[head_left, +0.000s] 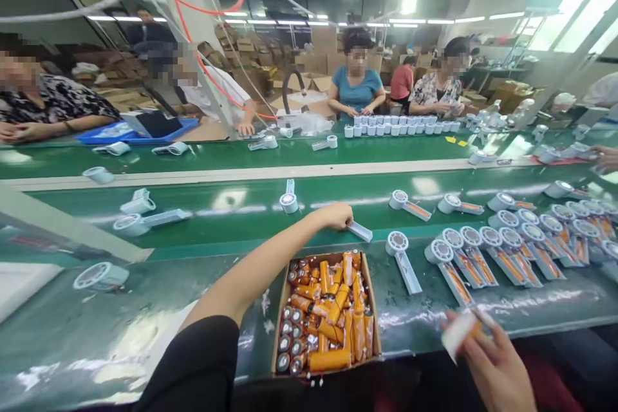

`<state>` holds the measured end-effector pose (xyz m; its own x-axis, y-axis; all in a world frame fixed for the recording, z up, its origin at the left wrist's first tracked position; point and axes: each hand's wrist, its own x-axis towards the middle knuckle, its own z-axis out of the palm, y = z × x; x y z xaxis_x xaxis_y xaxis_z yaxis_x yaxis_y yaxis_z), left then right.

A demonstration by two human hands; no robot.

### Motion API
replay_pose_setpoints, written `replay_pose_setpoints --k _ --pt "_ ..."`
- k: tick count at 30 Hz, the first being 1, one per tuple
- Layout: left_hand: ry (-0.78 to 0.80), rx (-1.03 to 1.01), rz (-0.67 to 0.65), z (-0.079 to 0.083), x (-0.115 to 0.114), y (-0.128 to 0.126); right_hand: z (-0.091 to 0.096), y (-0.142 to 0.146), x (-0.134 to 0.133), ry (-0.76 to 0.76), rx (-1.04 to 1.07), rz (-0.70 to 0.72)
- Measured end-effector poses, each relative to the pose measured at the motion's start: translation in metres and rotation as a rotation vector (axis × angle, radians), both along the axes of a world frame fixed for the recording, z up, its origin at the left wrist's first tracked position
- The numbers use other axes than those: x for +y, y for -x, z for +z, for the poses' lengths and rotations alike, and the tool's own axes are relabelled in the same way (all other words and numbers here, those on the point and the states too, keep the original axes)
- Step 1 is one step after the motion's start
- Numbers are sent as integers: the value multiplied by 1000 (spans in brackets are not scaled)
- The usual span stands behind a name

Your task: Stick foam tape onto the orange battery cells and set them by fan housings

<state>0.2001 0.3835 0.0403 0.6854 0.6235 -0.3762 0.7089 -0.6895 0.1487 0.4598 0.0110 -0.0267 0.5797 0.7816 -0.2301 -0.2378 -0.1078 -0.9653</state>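
My left hand [338,215] reaches across the box and is closed around a pale blue handheld fan housing; its open, trough-like handle [360,232] sticks out to the right and the rest is hidden. Low at the right, my right hand [499,360] pinches a white piece [456,335] and what looks like an orange battery [476,328], both blurred. Between my arms stands a cardboard box [375,309] of orange batteries [338,302]. Just right of it lies a fan housing [397,243] with a bare handle.
Rows of fan housings with orange batteries in their handles [506,264] fill the right bench. Others lie along the green conveyor belt [232,206], including one [288,201] beyond my left hand. A metal post [72,219] stands at left. Co-workers [357,90] sit opposite.
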Motion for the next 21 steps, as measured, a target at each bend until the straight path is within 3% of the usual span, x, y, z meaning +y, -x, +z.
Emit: replay_pose_setpoints --k 2,4,7,9,14,21 --pt "36 -30 -44 2 6 7 32 23 60 -114 -150 158" --pt "67 -59 -84 2 13 7 50 43 124 -271 -276 292" --pt "98 -94 -132 -1 17 0 50 61 200 -359 -475 489" --pt "100 -108 -145 -3 15 -6 42 67 226 -313 -638 574" --pt "40 -140 -120 -12 12 -21 33 73 234 9 -1158 689" --pt "37 -157 -75 -17 11 -32 48 85 222 121 -1412 873"
